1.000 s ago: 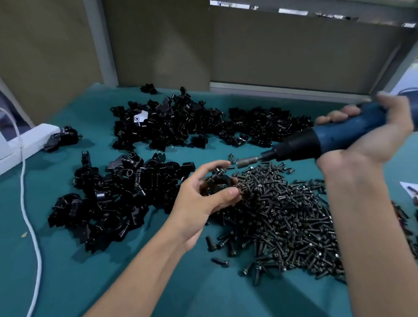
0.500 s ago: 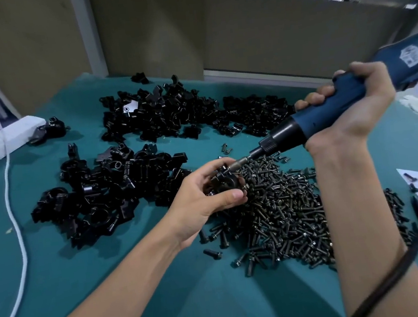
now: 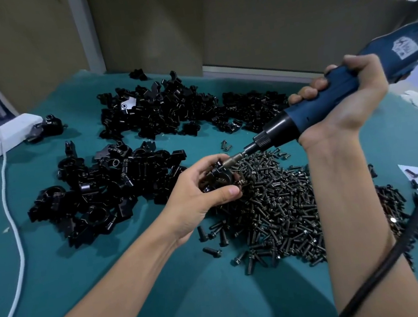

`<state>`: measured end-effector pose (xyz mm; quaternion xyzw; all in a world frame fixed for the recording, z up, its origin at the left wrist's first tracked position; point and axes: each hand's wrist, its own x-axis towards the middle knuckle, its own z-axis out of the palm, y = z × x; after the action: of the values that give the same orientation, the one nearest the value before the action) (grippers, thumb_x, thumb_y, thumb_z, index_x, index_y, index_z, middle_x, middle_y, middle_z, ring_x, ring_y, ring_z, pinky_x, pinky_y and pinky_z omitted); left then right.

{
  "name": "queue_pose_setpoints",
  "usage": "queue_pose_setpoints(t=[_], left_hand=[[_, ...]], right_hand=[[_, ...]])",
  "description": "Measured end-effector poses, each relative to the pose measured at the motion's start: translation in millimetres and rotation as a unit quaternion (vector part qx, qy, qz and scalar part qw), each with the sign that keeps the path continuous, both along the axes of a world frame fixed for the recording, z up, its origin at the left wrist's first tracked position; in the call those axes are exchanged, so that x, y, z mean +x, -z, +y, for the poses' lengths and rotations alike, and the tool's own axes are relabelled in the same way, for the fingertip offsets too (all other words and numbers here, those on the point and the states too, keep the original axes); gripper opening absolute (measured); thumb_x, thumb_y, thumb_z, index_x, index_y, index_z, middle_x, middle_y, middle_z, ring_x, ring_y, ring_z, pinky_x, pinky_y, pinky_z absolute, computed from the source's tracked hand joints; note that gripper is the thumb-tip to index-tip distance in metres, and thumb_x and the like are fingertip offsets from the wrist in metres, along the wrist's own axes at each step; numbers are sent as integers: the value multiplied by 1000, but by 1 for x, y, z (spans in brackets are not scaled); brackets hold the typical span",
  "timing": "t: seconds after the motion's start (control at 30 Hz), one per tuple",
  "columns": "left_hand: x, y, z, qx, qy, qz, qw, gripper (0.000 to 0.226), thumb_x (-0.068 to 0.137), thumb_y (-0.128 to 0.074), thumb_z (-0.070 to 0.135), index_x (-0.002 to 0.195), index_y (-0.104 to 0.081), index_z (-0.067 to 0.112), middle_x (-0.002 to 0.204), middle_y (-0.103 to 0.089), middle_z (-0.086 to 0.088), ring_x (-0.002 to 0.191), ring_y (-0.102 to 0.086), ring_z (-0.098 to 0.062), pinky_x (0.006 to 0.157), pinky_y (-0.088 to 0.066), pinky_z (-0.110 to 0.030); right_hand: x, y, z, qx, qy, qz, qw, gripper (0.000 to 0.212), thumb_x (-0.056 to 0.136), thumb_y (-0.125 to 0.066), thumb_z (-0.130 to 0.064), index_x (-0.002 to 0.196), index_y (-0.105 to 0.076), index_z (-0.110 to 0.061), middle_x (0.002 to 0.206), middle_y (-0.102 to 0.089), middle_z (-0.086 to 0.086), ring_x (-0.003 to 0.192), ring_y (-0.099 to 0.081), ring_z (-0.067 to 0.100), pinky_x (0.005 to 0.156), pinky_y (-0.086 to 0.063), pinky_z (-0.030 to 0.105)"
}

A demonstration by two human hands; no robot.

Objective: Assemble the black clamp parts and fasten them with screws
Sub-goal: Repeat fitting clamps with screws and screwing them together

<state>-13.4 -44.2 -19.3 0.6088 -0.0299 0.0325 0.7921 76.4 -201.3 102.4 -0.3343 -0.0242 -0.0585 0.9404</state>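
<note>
My left hand curls thumb and fingers round a black clamp at mid-frame, just over the edge of the screw pile. My right hand, upper right, is wrapped round the blue electric screwdriver, its bit slanting down-left onto the clamp's top. Left of centre, heaps of black clamp parts lie on the green table.

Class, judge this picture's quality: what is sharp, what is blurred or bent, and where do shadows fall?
Head view: the clamp in the left hand and the screws are sharp; the black cable at lower right is blurred; wall edges lean from the wide lens; the forearms cast soft shadows on the green table.
</note>
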Motion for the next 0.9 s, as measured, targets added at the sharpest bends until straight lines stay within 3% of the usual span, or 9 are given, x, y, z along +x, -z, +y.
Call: queue_pose_setpoints(t=[0.13, 0.33, 0.6, 0.7, 0.8, 0.9], left_hand=[[0, 1, 0, 6, 1, 5, 1000, 49, 64, -82, 9, 102, -73, 38, 106, -73, -5, 108, -67, -34, 97, -54, -44], [-1, 2, 2, 69, -26, -9, 997, 51, 68, -86, 9, 107, -69, 38, 104, -74, 7, 111, -65, -17, 107, -45, -43], [0, 4, 5, 100, -29, -19, 994, 50, 73, -83, 4, 106, -65, 37, 101, -70, 25, 103, -61, 7, 87, -43, -6], [0, 6, 5, 91, -29, -17, 995, 49, 73, -83, 4, 106, -67, 38, 101, -72, 19, 106, -65, -3, 93, -46, -15], [-1, 5, 5, 102, -26, -21, 994, 49, 74, -82, 3, 107, -65, 36, 98, -71, 25, 101, -63, 5, 86, -46, -8], [0, 4, 6, 97, -22, -11, 995, 49, 74, -82, 4, 108, -65, 34, 98, -72, 21, 103, -66, -3, 91, -49, -15]], right_hand=[[0, 0, 1, -9, -1, -8, 1000, 21, 86, -50, -22, 67, -45, -15, 53, -40, -1, 43, -36, 15, 49, -36, 23], [-1, 1, 3, -2, -5, -4, 1000, 22, 86, -49, -22, 65, -45, -14, 53, -39, -1, 42, -36, 14, 48, -36, 22], [-2, 2, 5, 3, -6, -2, 1000, 23, 86, -49, -22, 65, -45, -15, 53, -39, -2, 42, -36, 14, 48, -36, 22], [-2, 2, 6, 0, -4, 0, 1000, 22, 85, -49, -22, 65, -45, -15, 53, -40, -2, 42, -36, 14, 48, -36, 23], [-1, 3, 6, 2, -4, 0, 1000, 23, 85, -49, -22, 65, -44, -15, 53, -39, -1, 42, -36, 15, 49, -35, 23], [-1, 3, 7, 2, -6, -2, 1000, 22, 86, -49, -22, 65, -44, -14, 53, -39, -1, 42, -36, 14, 48, -35, 23]])
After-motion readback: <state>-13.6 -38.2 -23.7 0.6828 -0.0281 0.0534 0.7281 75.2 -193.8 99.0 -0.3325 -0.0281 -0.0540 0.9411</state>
